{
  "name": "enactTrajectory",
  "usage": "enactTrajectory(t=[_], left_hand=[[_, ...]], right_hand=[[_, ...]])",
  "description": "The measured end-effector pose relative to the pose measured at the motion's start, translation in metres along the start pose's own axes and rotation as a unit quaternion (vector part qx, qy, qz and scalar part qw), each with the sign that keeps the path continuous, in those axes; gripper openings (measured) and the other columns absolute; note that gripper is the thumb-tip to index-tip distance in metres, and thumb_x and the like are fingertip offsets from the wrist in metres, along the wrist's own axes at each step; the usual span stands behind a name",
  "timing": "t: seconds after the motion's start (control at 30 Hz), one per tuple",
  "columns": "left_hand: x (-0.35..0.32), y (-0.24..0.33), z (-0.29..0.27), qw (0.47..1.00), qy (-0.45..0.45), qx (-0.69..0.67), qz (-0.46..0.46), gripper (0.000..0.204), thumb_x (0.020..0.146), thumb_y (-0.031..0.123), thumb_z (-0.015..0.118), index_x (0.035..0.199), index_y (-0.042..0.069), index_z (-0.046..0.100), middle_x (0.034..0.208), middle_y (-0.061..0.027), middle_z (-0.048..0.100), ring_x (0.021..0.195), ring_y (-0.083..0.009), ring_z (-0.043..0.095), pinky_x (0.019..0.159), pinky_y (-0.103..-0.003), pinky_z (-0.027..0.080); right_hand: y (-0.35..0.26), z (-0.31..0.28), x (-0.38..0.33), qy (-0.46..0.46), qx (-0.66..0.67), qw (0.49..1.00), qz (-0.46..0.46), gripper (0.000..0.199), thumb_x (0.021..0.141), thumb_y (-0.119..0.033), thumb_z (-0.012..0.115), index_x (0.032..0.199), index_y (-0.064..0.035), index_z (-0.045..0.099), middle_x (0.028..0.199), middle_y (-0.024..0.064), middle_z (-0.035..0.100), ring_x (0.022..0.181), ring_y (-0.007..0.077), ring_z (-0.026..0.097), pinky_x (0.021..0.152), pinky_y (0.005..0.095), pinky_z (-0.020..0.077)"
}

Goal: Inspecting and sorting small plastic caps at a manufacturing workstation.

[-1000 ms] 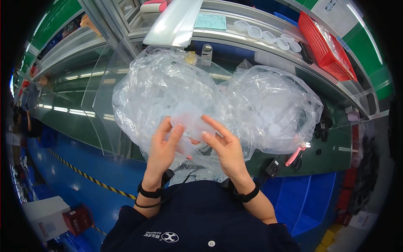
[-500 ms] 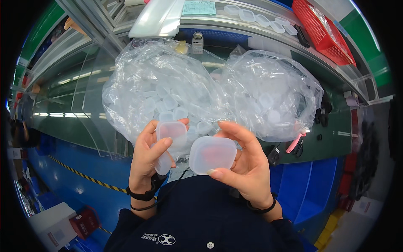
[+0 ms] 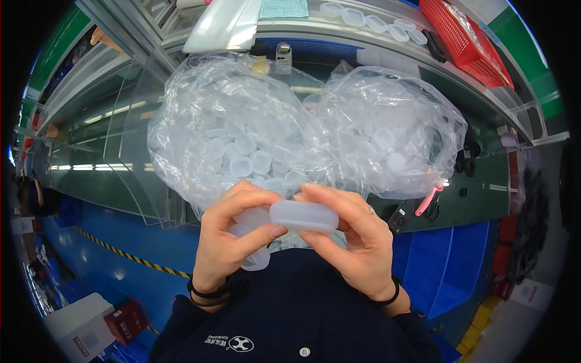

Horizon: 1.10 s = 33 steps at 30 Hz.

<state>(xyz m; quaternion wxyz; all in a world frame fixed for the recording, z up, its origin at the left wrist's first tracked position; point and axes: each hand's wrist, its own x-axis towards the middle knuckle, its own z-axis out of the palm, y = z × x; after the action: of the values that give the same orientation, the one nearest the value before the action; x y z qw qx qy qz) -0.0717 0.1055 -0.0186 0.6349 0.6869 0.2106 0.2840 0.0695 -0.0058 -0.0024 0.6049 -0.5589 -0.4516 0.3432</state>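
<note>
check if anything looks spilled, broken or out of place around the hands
Nothing stands out. Both hands, left and right, hold a translucent lid over a small cup. The two clear bags of similar pieces sit closed on the bench, nothing spilled. Pink cutters lie beside them.

Translucent case between both grips: frosted, milky plastic, smooth, soft matt sheen. Second piece under the left hand, same frosted plastic. Right hand opposite, thin metal-looking ring on one finger. Just above the grips, two bags: thin clear film, crinkled, very glossy, full of the same cloudy plastic parts. Worktop behind: dark green, matt. Clear glossy acrylic panels to the left. Red basket up right: plastic mesh. Below the grips: navy cloth shirt, matt weave. Black elastic bands at the left wrist.
</note>
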Motion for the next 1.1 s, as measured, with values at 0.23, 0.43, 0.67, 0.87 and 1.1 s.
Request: enactTrajectory(t=[0.23, 0.43, 0.67, 0.87, 1.1], left_hand=[[-0.002, 0.005, 0.005, 1.0, -0.017, -0.021, -0.004, 0.027, 0.067, -0.001, 0.064, 0.093, 0.0, 0.056, 0.083, -0.0061, 0.053, 0.076, -0.0127, 0.05, 0.065, -0.022, 0.039], [-0.011, -0.001, 0.001, 0.995, 0.008, -0.07, -0.068, 0.026, 0.069, 0.003, 0.063, 0.094, 0.0, 0.055, 0.085, -0.006, 0.053, 0.078, -0.0121, 0.049, 0.067, -0.023, 0.038], [-0.01, -0.003, 0.001, 0.995, 0.0, -0.07, -0.074, 0.027, 0.07, 0.002, 0.062, 0.095, 0.0, 0.055, 0.087, -0.0054, 0.052, 0.079, -0.0113, 0.049, 0.068, -0.022, 0.038], [-0.009, -0.003, 0.001, 0.995, 0.001, -0.07, -0.066, 0.026, 0.07, 0.002, 0.062, 0.096, 0.0, 0.055, 0.087, -0.0051, 0.052, 0.08, -0.0117, 0.05, 0.069, -0.023, 0.039], [-0.012, -0.003, 0.0, 0.995, 0.007, -0.069, -0.076, 0.026, 0.071, 0.002, 0.061, 0.096, 0.0, 0.055, 0.087, -0.005, 0.053, 0.081, -0.0116, 0.05, 0.07, -0.022, 0.039]], right_hand=[[-0.034, -0.005, 0.044, 0.275, -0.021, 0.949, -0.155, 0.042, 0.083, -0.023, 0.047, 0.117, 0.0024, 0.041, 0.103, 0.0151, 0.052, 0.099, 0.0269, 0.05, 0.085, 0.0391, 0.0373], [-0.077, -0.028, -0.038, 0.278, -0.048, 0.935, -0.215, 0.041, 0.083, -0.022, 0.047, 0.116, 0.0018, 0.041, 0.103, 0.0147, 0.052, 0.098, 0.0263, 0.05, 0.085, 0.0385, 0.0376], [-0.061, -0.002, -0.041, 0.277, -0.082, 0.919, -0.268, 0.04, 0.083, -0.022, 0.047, 0.115, 0.0011, 0.042, 0.103, 0.0141, 0.052, 0.098, 0.0257, 0.05, 0.084, 0.0377, 0.038], [-0.072, 0.005, -0.029, 0.288, -0.128, 0.893, -0.32, 0.039, 0.083, -0.021, 0.047, 0.115, 0.0006, 0.042, 0.103, 0.0136, 0.053, 0.097, 0.0251, 0.05, 0.084, 0.0371, 0.0383], [-0.084, -0.001, -0.027, 0.289, -0.159, 0.867, -0.373, 0.037, 0.083, -0.021, 0.047, 0.114, -0.0001, 0.043, 0.103, 0.013, 0.053, 0.097, 0.0245, 0.051, 0.084, 0.0364, 0.0387]])
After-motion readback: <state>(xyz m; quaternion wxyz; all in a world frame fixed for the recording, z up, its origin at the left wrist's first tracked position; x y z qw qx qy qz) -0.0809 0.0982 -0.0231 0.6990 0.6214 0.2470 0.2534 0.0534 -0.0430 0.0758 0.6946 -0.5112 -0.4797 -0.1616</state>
